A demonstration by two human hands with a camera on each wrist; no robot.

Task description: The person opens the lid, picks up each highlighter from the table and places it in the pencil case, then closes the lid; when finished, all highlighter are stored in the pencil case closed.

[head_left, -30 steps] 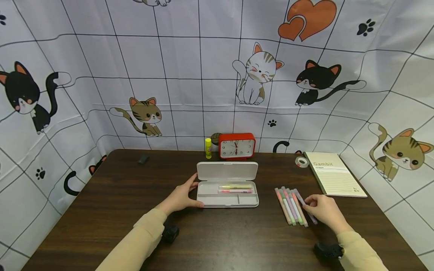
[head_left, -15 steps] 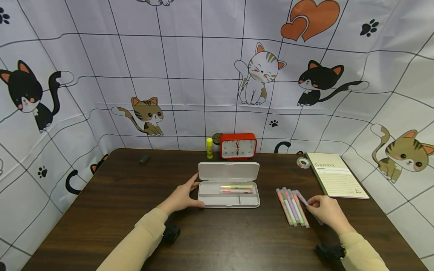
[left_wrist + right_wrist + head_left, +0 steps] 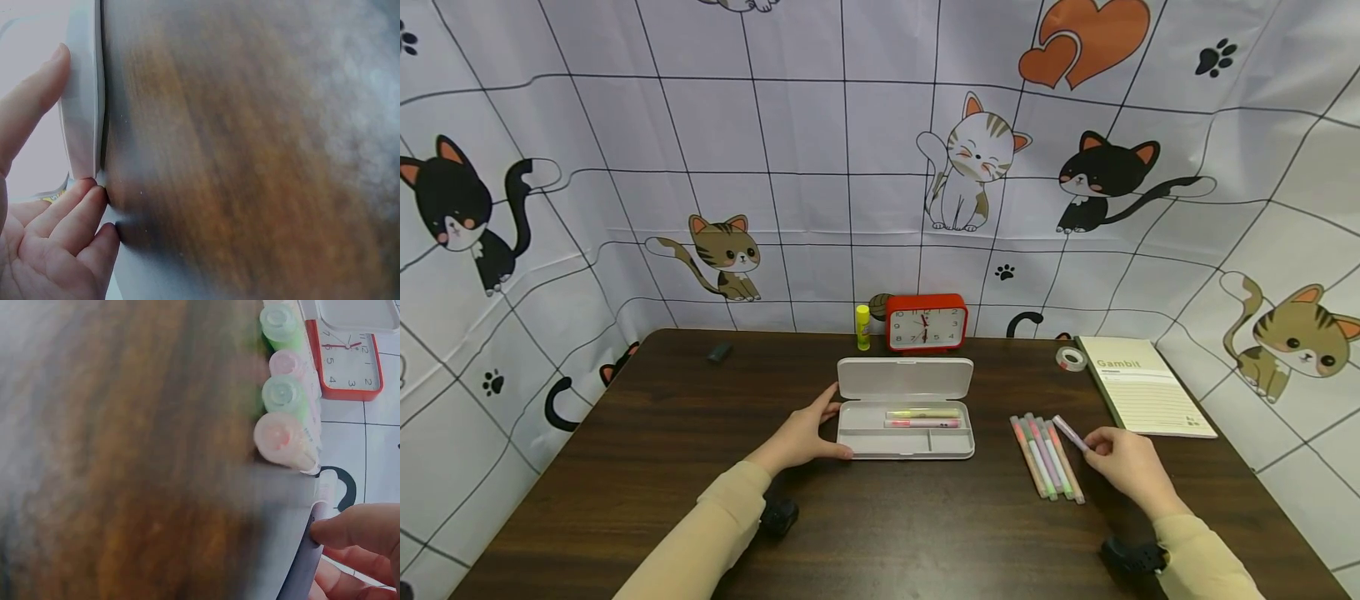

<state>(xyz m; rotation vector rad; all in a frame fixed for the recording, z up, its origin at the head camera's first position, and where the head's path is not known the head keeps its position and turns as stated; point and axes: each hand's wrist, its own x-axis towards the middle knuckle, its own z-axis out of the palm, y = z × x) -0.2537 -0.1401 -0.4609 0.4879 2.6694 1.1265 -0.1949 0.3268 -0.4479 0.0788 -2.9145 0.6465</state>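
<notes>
A white pencil case lies on the table with its lid up, holding a yellow and a pink marker in its back compartment. At its left end rests my left hand, thumb by the front corner and fingertips against the side; the left wrist view shows that thumb and those fingers stretched along the case. My right hand pinches a purple marker between thumb and fingers, its far end raised; the hand hides the near end. Just left of it, several pastel markers lie side by side.
Behind the case stand a red clock and a yellow glue stick. A notepad and a tape roll lie at the back right. A small dark block sits at the back left.
My right hand has taken hold of the purple marker and drawn it slightly away from the row, tilting it up. The left hand stays at the case.
</notes>
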